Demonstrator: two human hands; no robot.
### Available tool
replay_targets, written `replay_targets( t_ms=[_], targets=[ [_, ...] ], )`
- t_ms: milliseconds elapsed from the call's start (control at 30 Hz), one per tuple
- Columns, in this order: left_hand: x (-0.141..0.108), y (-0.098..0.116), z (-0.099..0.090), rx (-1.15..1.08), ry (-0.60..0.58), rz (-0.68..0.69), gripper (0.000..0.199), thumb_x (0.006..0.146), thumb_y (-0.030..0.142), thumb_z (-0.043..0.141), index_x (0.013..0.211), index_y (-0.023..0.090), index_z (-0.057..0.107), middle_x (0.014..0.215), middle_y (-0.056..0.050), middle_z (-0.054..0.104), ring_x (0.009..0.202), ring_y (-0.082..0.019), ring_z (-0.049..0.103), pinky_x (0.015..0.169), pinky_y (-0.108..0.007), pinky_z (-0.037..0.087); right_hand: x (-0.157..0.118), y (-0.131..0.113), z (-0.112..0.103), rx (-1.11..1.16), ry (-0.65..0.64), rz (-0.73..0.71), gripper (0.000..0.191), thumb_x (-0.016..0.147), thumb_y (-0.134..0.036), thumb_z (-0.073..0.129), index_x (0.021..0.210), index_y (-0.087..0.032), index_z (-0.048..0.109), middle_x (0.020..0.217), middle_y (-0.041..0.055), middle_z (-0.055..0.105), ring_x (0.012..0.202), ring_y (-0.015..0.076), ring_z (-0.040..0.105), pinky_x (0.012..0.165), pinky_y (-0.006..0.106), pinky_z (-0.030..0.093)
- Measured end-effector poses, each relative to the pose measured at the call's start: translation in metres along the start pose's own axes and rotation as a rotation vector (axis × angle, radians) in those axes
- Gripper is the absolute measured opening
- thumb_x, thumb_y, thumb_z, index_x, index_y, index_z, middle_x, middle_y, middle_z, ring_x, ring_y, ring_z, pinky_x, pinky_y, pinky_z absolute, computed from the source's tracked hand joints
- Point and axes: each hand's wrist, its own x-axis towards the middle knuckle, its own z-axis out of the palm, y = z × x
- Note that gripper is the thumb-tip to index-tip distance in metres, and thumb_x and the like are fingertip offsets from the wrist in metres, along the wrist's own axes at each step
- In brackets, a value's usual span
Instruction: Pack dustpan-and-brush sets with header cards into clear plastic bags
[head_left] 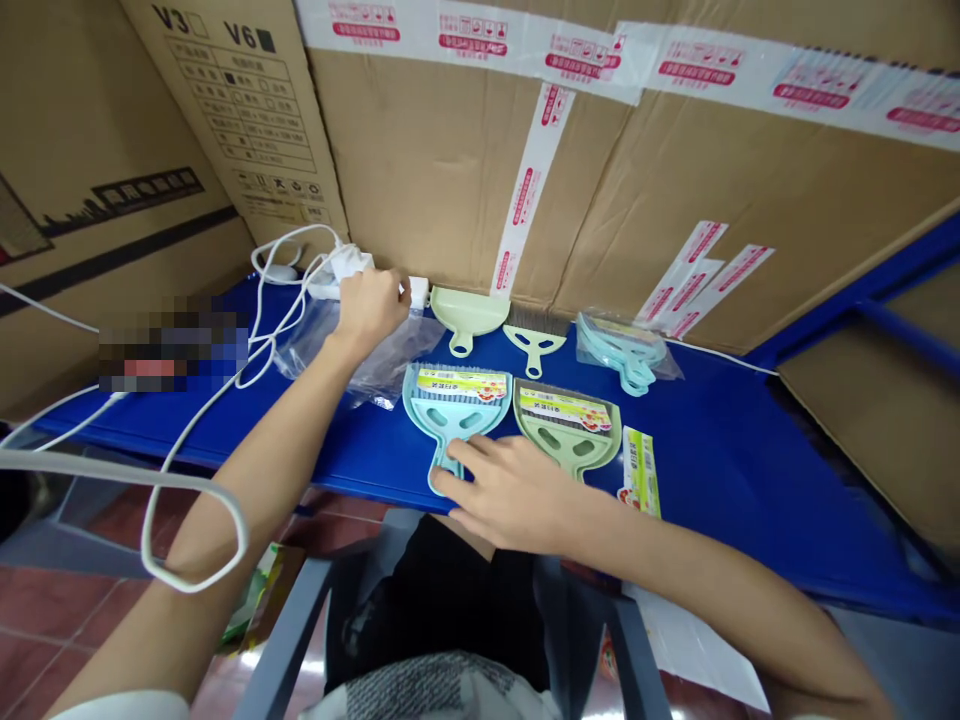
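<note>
My right hand (510,490) has its thumb and forefinger at the handle of a light blue dustpan (421,405), which has a small brush and a printed label nested in it. Beside it lies a green dustpan (581,455) with its own brush and label. My left hand (373,308) is curled closed above a clear plastic bag (405,345); what its fingers hold, if anything, is hidden. Farther back are a bare green dustpan (470,310), a green hand brush (534,340) and a bagged light blue set (622,352).
A loose printed label (640,470) lies to the right on the blue table (720,480). White cables (259,300) and a power strip (418,291) sit at the back left. Cardboard (435,160) walls the rear, and a blue metal frame (855,285) stands at the right.
</note>
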Motion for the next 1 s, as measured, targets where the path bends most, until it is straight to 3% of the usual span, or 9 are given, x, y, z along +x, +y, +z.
replay_targets(
  t_ms=[167, 333, 500, 667, 767, 867, 1000],
  targets=[
    [-0.003, 0.007, -0.002, -0.05, 0.049, 0.014, 0.039, 0.103, 0.032, 0.047, 0.123, 0.017, 0.078, 0.105, -0.018, 0.082, 0.107, -0.04, 0.074, 0.092, -0.048, 0.051, 0.002, -0.016, 0.025, -0.13, 0.067, 0.06, 0.023, 0.106, -0.011, 0.052, 0.126, -0.015, 0.062, 0.118, 0.0124, 0.07, 0.078, 0.0214, 0.069, 0.049, 0.034, 0.042],
    [-0.006, 0.013, 0.0, -0.1, 0.065, 0.042, 0.035, 0.104, 0.031, 0.05, 0.118, 0.018, 0.078, 0.101, -0.016, 0.083, 0.101, -0.038, 0.076, 0.086, -0.044, 0.049, -0.004, -0.017, 0.035, -0.052, 0.107, 0.014, 0.027, 0.106, -0.012, 0.055, 0.133, -0.014, 0.06, 0.123, 0.0108, 0.072, 0.079, 0.0198, 0.071, 0.049, 0.035, 0.043],
    [-0.007, 0.015, 0.009, -0.166, 0.089, 0.092, 0.028, 0.101, 0.029, 0.055, 0.112, 0.019, 0.079, 0.096, -0.012, 0.084, 0.096, -0.034, 0.078, 0.079, -0.039, 0.046, -0.004, -0.022, 0.034, -0.017, 0.089, 0.0, 0.043, 0.106, -0.011, 0.06, 0.148, -0.01, 0.056, 0.112, 0.0071, 0.077, 0.087, 0.0208, 0.074, 0.05, 0.036, 0.046],
    [-0.007, 0.018, 0.017, -0.295, 0.123, 0.134, 0.022, 0.094, 0.027, 0.062, 0.103, 0.021, 0.08, 0.085, -0.008, 0.083, 0.086, -0.03, 0.077, 0.074, -0.035, 0.044, -0.011, -0.034, 0.041, -0.135, 0.287, -0.072, 0.036, 0.105, -0.01, 0.056, 0.137, 0.0, 0.068, 0.1, 0.013, 0.081, 0.083, 0.0221, 0.073, 0.055, 0.032, 0.054],
    [-0.005, 0.018, 0.017, -0.499, 0.093, 0.155, 0.016, 0.088, 0.025, 0.066, 0.094, 0.02, 0.079, 0.075, -0.006, 0.079, 0.075, -0.026, 0.074, 0.072, -0.033, 0.046, -0.019, -0.045, 0.04, -0.232, 0.471, -0.103, 0.036, 0.101, -0.005, 0.056, 0.13, 0.006, 0.072, 0.096, 0.0182, 0.082, 0.08, 0.0236, 0.073, 0.054, 0.032, 0.057],
    [-0.001, 0.018, 0.016, -0.863, 0.0, 0.122, 0.015, 0.085, 0.03, 0.07, 0.088, 0.016, 0.076, 0.065, -0.004, 0.073, 0.061, -0.02, 0.068, 0.067, -0.03, 0.048, -0.025, -0.051, 0.029, -0.24, 0.613, -0.096, 0.033, 0.099, -0.003, 0.057, 0.124, 0.007, 0.076, 0.093, 0.0187, 0.082, 0.078, 0.0241, 0.074, 0.053, 0.031, 0.058],
    [0.001, 0.018, 0.012, -1.279, -0.197, -0.014, 0.036, 0.082, 0.048, 0.081, 0.089, 0.014, 0.074, 0.072, -0.006, 0.072, 0.058, -0.016, 0.064, 0.052, -0.025, 0.042, -0.031, -0.043, 0.011, -0.277, 0.697, -0.111, 0.029, 0.099, -0.005, 0.061, 0.121, 0.008, 0.076, 0.093, 0.0204, 0.082, 0.079, 0.0247, 0.075, 0.055, 0.031, 0.06]
  ],
)
